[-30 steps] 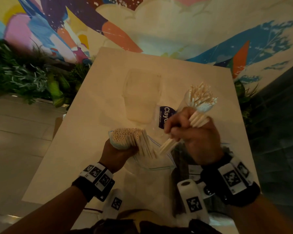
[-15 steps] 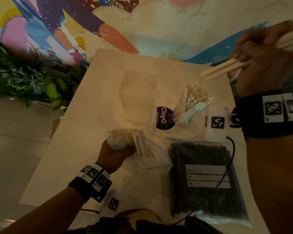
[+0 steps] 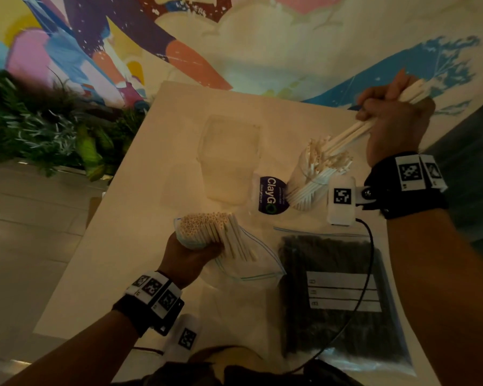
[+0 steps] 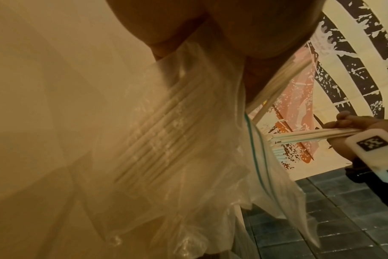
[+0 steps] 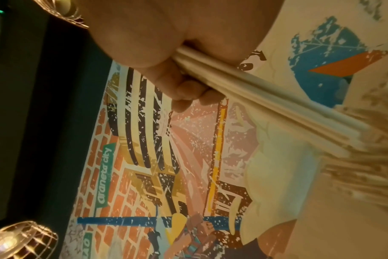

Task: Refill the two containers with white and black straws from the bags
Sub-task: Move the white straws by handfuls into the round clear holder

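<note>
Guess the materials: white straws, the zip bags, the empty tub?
White straws: likely paper, going by the matte, opaque, stiff tubes with no shine; not certain. Zip bags: thin clear plastic film, which crinkles, shows glare and has a coloured zip strip. Empty tub: translucent, cloudy rigid plastic with the table showing through its walls.

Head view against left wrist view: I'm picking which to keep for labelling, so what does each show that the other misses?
Only the head view shows the table, the clear container of white straws, the empty container, the bag of black straws and the left hand gripping the bag of white straws. Only the left wrist view shows those bagged straws side-on through the plastic. Both show the right hand holding a small bunch of white straws.
</note>
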Available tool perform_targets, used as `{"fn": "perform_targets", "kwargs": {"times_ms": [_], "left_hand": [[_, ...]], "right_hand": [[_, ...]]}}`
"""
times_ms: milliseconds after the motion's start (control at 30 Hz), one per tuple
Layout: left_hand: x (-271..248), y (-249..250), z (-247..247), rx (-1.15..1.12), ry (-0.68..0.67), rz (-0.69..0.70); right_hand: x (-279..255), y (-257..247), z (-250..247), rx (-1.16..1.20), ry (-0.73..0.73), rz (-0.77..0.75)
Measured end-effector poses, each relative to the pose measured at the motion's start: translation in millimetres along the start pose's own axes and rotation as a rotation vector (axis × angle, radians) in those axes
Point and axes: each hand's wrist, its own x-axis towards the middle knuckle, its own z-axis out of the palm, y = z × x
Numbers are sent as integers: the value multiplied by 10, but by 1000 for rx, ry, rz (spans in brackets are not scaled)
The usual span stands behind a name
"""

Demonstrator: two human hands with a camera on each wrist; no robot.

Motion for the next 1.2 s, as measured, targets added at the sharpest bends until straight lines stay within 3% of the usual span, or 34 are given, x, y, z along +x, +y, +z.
{"fn": "perform_targets", "kwargs": {"times_ms": [133,300,600,667,800,933,1000,1133,1200], "left_hand": [[-11,42,-8,1,-13,-6],[-18,27,-42,32,-2,-20],[-15,52,-44,57,19,-52],[-14,67,-34,46,17,-62],[-5,53,-29,21,42,-68],[5,57,-23,22,25,-77],[8,67,-23,25,17,-73],[21,44,-38,52,29,-83],[26,25,-38,46,29,-84]], "right_hand": [[-31,76,9,-36,16,20],[23,-9,5,5,15,-90],[-34,477,-93,-172,18,132],[3,598,-155,-365,23,144],[94,791,-310,-978,36,206],[22,878,-376,-1222,-48,331],[-27,898,-411,-1134,-52,270],[-12,747,-377,-769,47,-66],[16,681,-322,-706,53,-225]]}}
